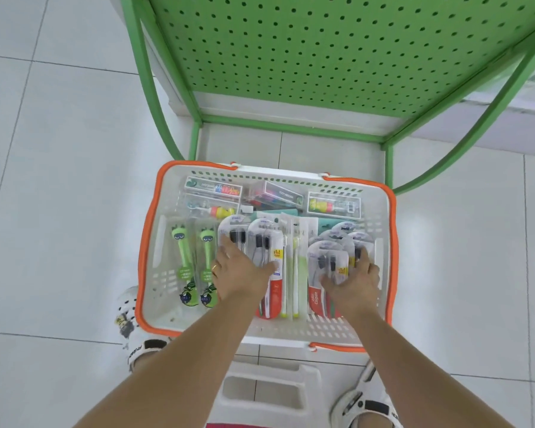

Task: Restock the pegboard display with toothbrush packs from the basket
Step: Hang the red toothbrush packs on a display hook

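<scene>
Reaching down into the basket (389, 242), you have both hands among the toothbrush packs and nothing yet on the pegboard (337, 47). Its green face shows only bare holes in this view; no hooks or hung packs are visible, so by my reading the restocking is at its very start.

Your left hand (240, 271) rests on the blister packs near the middle of the basket, fingers (226, 247) stretched forward over one pack and thumb lying across its neighbour. Whether it is gripping or merely pressing, I cannot tell. Your right hand (354, 274) is on the fanned stack of packs (331, 254) at the right side, fingers curled round the edge of that stack and seeming to hold it, though how many packs are caught up is not clear.

Everything else is still in the basket: two green character brushes (195, 257) at the left, boxed sets (213, 191) along the far wall, and slim yellow-green brushes (295, 267) in the middle. The basket sits on a white step stool (266, 387) just in front of the display's frame.

What is left is nearly all of it: lift the packs out, bring them up to the board, and hang them, then come back for the rest.
</scene>
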